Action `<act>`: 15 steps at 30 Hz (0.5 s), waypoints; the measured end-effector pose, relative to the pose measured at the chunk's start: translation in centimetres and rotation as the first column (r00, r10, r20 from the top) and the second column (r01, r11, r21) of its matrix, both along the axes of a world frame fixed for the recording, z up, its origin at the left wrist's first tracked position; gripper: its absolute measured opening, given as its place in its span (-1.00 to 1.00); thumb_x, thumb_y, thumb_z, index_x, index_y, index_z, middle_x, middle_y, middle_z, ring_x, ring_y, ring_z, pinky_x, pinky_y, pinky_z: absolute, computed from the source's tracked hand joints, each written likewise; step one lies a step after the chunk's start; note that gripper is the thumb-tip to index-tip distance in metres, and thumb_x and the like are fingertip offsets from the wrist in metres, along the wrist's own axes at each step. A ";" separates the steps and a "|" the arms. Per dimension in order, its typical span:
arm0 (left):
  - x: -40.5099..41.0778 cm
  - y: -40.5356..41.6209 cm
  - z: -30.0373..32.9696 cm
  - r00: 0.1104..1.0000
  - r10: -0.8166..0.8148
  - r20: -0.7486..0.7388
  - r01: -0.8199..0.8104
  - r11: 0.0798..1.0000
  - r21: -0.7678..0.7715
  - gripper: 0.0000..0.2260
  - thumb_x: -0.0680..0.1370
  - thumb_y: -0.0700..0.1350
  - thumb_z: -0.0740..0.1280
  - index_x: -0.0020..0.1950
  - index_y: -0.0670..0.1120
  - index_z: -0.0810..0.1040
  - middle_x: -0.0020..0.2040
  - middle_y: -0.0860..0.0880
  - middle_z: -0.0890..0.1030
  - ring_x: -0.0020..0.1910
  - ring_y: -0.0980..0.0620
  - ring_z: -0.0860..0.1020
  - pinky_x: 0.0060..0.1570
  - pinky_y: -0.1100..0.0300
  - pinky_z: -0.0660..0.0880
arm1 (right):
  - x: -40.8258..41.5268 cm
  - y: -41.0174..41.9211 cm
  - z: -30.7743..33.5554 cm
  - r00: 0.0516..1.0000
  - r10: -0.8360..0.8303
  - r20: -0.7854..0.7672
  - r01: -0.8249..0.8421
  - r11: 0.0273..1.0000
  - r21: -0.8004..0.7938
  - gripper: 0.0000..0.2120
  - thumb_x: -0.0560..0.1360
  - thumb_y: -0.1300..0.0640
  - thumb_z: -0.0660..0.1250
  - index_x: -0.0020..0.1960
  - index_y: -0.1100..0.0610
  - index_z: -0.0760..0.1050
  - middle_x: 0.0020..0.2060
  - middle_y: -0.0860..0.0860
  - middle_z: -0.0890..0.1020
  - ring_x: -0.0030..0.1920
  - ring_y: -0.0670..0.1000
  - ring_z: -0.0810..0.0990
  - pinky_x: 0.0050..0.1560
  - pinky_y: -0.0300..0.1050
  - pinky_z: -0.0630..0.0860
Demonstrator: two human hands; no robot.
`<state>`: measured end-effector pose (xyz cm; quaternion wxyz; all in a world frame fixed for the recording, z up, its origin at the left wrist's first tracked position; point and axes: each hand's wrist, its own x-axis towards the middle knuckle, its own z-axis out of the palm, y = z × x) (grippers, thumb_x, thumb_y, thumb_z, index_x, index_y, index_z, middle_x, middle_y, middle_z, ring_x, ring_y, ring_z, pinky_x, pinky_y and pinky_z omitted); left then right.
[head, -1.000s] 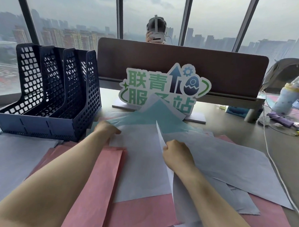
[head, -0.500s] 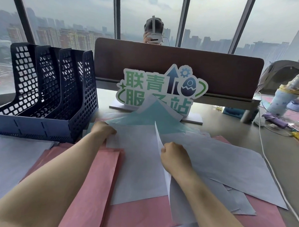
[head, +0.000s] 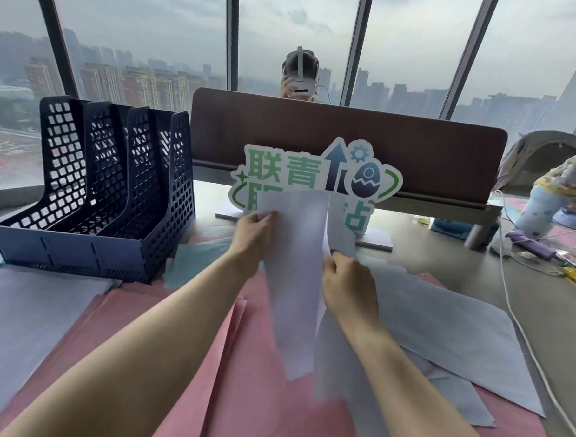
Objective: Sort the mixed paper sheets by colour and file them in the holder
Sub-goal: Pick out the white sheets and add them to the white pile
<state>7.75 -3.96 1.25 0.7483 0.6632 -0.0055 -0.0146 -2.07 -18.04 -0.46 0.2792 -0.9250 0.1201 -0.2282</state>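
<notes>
- Left hand [head: 254, 231] pinches lifted lavender sheet [head: 293, 284]; right hand [head: 348, 283] pinches its right edge.
- Risk: limp sheet buckles entering holder [head: 93, 190].
- Second sheet may be clinging behind; can't tell.

The lifted lilac sheet [head: 297, 284] hides the lower characters of the sign [head: 315, 176].

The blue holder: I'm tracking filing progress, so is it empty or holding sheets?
Empty, as far as visible. The blue holder shows only bare lattice walls in its compartments; no paper edge stands in any.
</notes>
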 end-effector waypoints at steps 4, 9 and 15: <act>-2.1 -1.6 -0.9 0.855 -0.420 -0.304 0.402 0.907 -0.123 -0.43 0.52 0.37 0.19 0.18 -0.09 0.57 0.01 -0.19 0.65 -0.07 -0.19 0.63 -0.12 0.01 0.59 | 0.1 0.3 0.5 0.998 0.046 -0.052 -0.043 0.997 0.058 -0.68 0.65 0.10 0.12 -0.27 0.12 0.40 -0.18 0.19 0.64 -0.22 0.18 0.50 -0.25 -0.11 0.30; -4.0 -1.8 -4.4 0.911 -0.299 -0.283 0.334 0.939 0.084 -0.75 0.38 -0.04 0.47 -0.03 -0.14 0.61 -0.24 -0.10 0.60 -0.37 -0.05 0.55 -0.33 0.17 0.51 | 0.4 0.9 -1.5 0.871 0.393 -0.294 -0.185 0.818 0.545 -0.82 0.65 0.12 0.18 0.05 0.07 0.56 -0.15 0.08 0.63 -0.23 0.12 0.63 -0.13 0.02 0.61; -2.7 0.8 -5.5 0.982 0.031 -0.188 0.012 0.974 0.226 -0.84 0.29 -0.31 0.35 -0.17 -0.22 0.64 -0.26 -0.17 0.64 -0.34 -0.07 0.59 -0.25 0.09 0.59 | -0.5 -5.3 -1.8 0.812 0.069 -0.579 -0.166 0.979 -0.116 -0.41 0.46 0.09 0.28 0.48 0.06 0.29 0.40 0.09 0.42 0.38 0.19 0.40 0.33 0.00 0.40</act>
